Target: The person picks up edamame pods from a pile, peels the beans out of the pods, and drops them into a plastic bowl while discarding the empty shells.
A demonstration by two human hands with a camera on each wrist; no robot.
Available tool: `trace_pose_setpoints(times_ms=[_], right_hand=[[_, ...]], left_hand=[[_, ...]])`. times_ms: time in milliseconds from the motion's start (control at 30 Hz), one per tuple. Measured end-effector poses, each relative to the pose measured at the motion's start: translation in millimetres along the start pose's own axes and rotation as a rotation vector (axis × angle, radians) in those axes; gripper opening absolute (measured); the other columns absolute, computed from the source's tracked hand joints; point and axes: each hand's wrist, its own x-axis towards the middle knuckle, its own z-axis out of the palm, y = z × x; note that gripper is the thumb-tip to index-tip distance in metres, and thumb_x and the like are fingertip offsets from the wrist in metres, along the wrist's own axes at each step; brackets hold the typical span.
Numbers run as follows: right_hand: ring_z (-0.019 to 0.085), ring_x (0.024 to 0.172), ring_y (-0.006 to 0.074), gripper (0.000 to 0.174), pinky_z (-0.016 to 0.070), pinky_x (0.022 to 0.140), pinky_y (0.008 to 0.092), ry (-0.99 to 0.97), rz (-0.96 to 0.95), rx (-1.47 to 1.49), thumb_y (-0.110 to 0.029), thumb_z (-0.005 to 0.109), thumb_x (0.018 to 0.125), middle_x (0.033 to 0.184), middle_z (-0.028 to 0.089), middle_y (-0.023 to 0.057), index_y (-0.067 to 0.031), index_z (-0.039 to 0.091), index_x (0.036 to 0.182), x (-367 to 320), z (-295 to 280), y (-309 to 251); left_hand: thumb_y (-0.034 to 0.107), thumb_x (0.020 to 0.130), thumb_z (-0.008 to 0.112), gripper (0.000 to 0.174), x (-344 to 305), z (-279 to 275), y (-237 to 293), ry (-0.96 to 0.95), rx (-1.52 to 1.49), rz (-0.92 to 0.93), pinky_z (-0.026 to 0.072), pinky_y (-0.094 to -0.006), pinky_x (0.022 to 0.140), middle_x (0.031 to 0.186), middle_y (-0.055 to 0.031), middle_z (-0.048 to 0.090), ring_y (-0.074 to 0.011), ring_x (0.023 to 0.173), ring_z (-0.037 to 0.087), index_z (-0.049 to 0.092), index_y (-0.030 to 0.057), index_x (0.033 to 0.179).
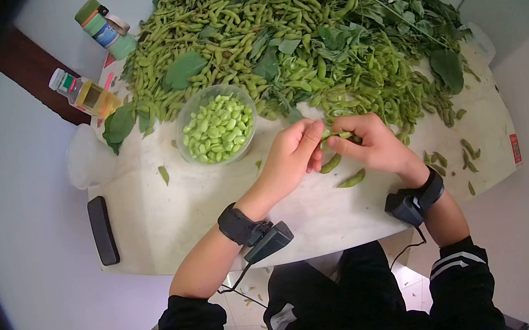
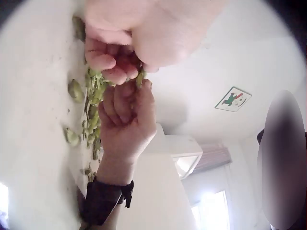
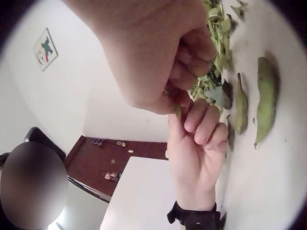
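Nearby, bean tub by pod heap; loose pods beside right hand.

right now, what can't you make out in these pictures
Head view: most of the held soybean pod, covered by the left hand and right hand.
Head view: floor of the plastic tub, under shelled beans.
Head view: far edge of the pod pile, cut off by the top edge.
Head view: print on the red sticker, too small.

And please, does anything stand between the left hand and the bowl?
Nothing visible blocks it: a strip of table separates the left hand from the open bowl, and the green scrap there is small.
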Motion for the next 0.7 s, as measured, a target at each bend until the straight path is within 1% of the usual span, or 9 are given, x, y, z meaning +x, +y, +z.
trace_pose_setpoints(times_ms=[67,133,167,233,333,467,567,633,700], right_hand=[[0.045,0.046,0.0146,0.015,0.0352,0.044,0.0289,0.052,-0.051,-0.053,-0.016,0.057,0.077,0.056,0.05,0.0104,-0.0013,0.054,0.078,0.5,2.2,-0.7],[0.049,0.044,0.0231,0.014,0.0367,0.043,0.0321,0.123,-0.104,-0.118,-0.015,0.058,0.073,0.054,0.051,0.0127,-0.0019,0.054,0.075,1.2,2.3,-7.0],[0.049,0.044,0.0231,0.014,0.0367,0.043,0.0321,0.125,-0.103,-0.117,-0.015,0.058,0.073,0.054,0.051,0.0127,-0.0019,0.054,0.075,0.6,1.6,-6.0],[0.043,0.048,0.0122,0.012,0.0339,0.044,0.0261,0.09,-0.096,-0.163,-0.01,0.059,0.073,0.058,0.047,0.0084,0.0003,0.054,0.077,-0.2,0.4,-3.5],[0.041,0.045,0.0131,0.014,0.034,0.044,0.0261,0.111,-0.045,-0.209,-0.011,0.059,0.073,0.057,0.047,0.0087,0.0009,0.053,0.078,-0.3,-0.9,-5.0],[0.039,0.042,0.0131,0.013,0.0323,0.042,0.0262,0.217,-0.084,-0.246,-0.011,0.061,0.071,0.051,0.043,0.0066,-0.0007,0.055,0.076,0.2,2.8,1.1],[0.037,0.04,0.0125,0.013,0.0308,0.04,0.0268,0.304,0.012,-0.26,-0.011,0.065,0.068,0.046,0.038,0.004,-0.0034,0.057,0.075,0.9,0.3,-9.4],[0.036,0.038,0.0128,0.013,0.03,0.04,0.0272,0.42,-0.083,-0.381,-0.01,0.068,0.067,0.043,0.033,0.0026,-0.0055,0.059,0.076,2.5,-0.6,-11.5],[0.036,0.038,0.0136,0.014,0.0306,0.04,0.0273,0.397,-0.163,-0.402,-0.01,0.067,0.067,0.043,0.035,0.0034,-0.005,0.059,0.077,2.3,-0.4,-6.6]], left_hand=[[0.031,0.09,0.044,0.028,0.2,-1.8,0.0,-0.016,0.04,-0.014,0.0342,-0.017,0.046,0.062,0.0013,0.048,-0.004,0.051,0.045,0.049,0.0047,0.081],[0.027,0.089,0.048,0.027,0.9,-2.5,-1.9,0.012,0.241,0.086,0.0338,-0.0203,0.042,0.055,0.0,0.047,-0.0048,0.047,0.043,0.053,0.0015,0.081],[0.027,0.089,0.048,0.027,1.1,-1.5,-1.7,0.01,0.242,0.085,0.0338,-0.0203,0.042,0.055,0.0,0.047,-0.0048,0.047,0.043,0.053,0.0015,0.081],[0.021,0.088,0.049,0.024,1.0,0.5,-1.2,0.068,0.308,0.243,0.0352,-0.0212,0.043,0.055,-0.0009,0.049,-0.0055,0.047,0.045,0.053,-0.0009,0.079],[0.014,0.087,0.049,0.017,1.5,-2.3,-5.3,0.066,0.371,0.242,0.0399,-0.0189,0.048,0.063,-0.0011,0.054,-0.0047,0.052,0.049,0.054,-0.0021,0.086],[0.011,0.086,0.049,0.015,-1.4,-2.5,4.8,0.031,0.489,0.251,0.0412,-0.0199,0.048,0.063,-0.0022,0.056,-0.0053,0.052,0.05,0.055,-0.0027,0.087],[0.011,0.085,0.051,0.014,-0.7,-3.4,6.6,0.039,0.454,0.205,0.0407,-0.0196,0.046,0.063,-0.0027,0.056,-0.0054,0.05,0.049,0.055,-0.0028,0.083],[0.011,0.085,0.051,0.014,-0.1,-4.7,5.2,0.039,0.486,0.181,0.0408,-0.0196,0.046,0.063,-0.0032,0.056,-0.0056,0.05,0.049,0.055,-0.0024,0.082],[0.011,0.085,0.051,0.015,0.3,-5.1,3.1,0.037,0.499,0.187,0.0407,-0.0196,0.046,0.062,-0.003,0.056,-0.0056,0.05,0.049,0.055,-0.0023,0.081]])
